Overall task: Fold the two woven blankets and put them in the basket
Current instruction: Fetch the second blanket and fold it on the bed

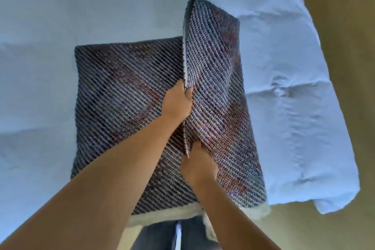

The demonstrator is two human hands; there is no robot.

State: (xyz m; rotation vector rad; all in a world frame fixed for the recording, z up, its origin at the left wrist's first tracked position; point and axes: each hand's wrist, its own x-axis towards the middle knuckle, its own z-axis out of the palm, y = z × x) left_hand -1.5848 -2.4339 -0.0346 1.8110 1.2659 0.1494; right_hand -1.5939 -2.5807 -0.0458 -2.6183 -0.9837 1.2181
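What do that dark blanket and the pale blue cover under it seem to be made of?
The blanket looks like thick woven yarn, maybe wool or cotton, matte: coarse diagonal ribs, fuzzy white edge. The cover looks like thin matte cloth, probably cotton: soft creases and rumples.

The dark blue-grey woven blanket (121, 91) lies on the pale blue crumpled sheet (60, 16), reaching the sheet's front edge. Its left half lies flat, while its right half stands raised beside it. The left hand (178, 101) grips the raised edge farther back, and the right hand (197, 165) grips it nearer the person. The tan floor (345, 26) lies right of the sheet and before it.
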